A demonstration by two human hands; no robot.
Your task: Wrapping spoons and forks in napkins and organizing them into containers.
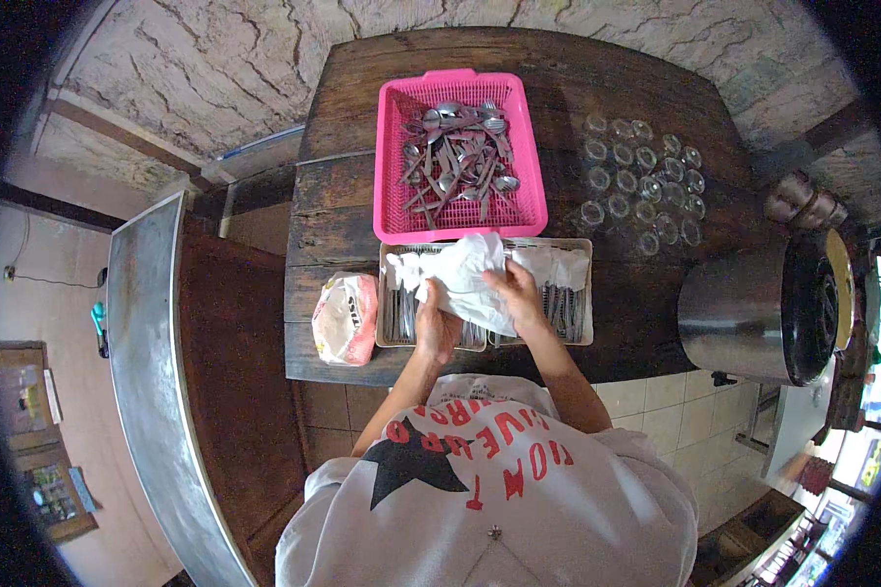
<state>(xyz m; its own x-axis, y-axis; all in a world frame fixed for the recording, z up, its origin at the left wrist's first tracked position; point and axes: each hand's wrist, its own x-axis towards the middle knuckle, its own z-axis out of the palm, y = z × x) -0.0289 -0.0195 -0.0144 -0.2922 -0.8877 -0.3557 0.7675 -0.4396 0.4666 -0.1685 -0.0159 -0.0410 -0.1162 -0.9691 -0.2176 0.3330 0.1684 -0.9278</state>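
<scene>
Between both hands is a crumpled white tissue (466, 275), held above two cutlery baskets. My left hand (437, 326) grips its lower left side, thumb upward. My right hand (517, 293) pinches its right side; whether cutlery is wrapped inside is hidden. Below, the left white basket (384, 323) and the right white basket (589, 293) hold rows of cutlery, with white tissue lying over the upper part of each. Directly beyond them, a pink plastic basket (388, 169) contains a loose heap of metal spoons and forks (459, 158).
An opened tissue pack (345, 319) stands left of the baskets on the dark wooden table (338, 198). Several clear glasses (646, 183) are grouped at the right. A large metal pot (734, 308) occupies the right side. A metal-topped counter (147, 330) is at the left.
</scene>
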